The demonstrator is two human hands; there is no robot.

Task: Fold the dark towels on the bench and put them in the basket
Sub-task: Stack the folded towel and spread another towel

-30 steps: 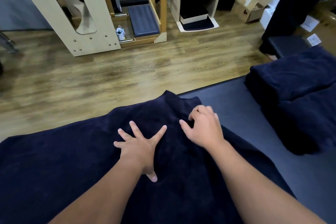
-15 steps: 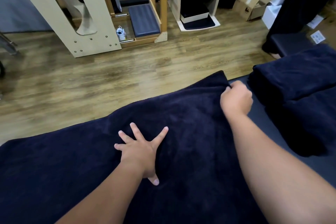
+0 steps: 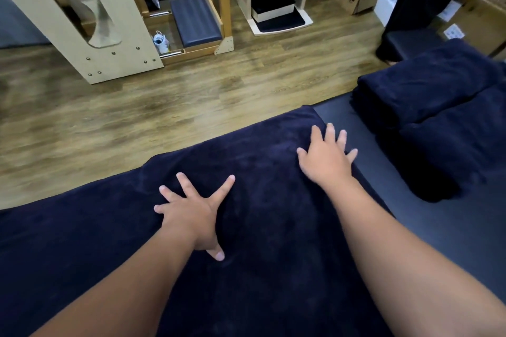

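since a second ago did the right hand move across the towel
Yes. The right hand went from beside the left hand out to the towel's right edge, toward the folded stack.

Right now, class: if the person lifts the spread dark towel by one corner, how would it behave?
Probably floppy: the towel drapes over the bench edge. Its plush pile likely grips rather than slides under the flat left hand and right hand.

A towel point(image 3: 273, 227) lies spread on the table point(image 3: 443, 227) before me, reaching its far edge. My left hand point(image 3: 191, 213) rests on its middle, my right hand point(image 3: 325, 159) near its right edge. Two folded towels point(image 3: 438, 107) sit toward the table's far right corner.
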